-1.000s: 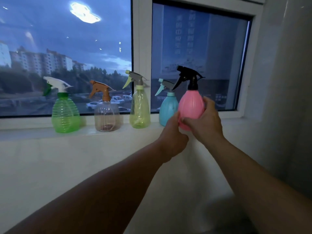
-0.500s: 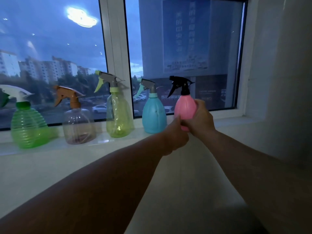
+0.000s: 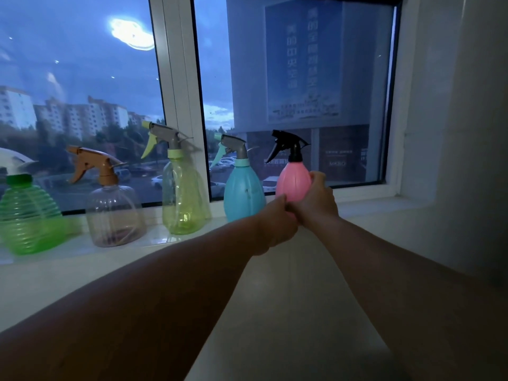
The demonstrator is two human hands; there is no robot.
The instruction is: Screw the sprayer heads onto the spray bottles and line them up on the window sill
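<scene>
Lowered toward the window sill (image 3: pixel 365 207), pink spray bottle (image 3: pixel 292 181) sits gripped between left hand (image 3: pixel 276 224) and right hand (image 3: pixel 319 202), just right of the blue spray bottle (image 3: pixel 243 188).

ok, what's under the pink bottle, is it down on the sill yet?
Can't tell. Both hands, left and right, wrap the pink bottle low down and cover its base. The sill shows only beside it.

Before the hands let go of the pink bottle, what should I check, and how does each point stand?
1. Black sprayer head on pink bottle: ok.
2. Pink bottle upright: ok.
3. Its base resting on the window sill: cannot tell, hands hide it.
4. Gap to blue bottle: ok, close beside it.
5. Left hand and right hand both gripping: ok.
6. The other four bottles capped: ok.
</scene>
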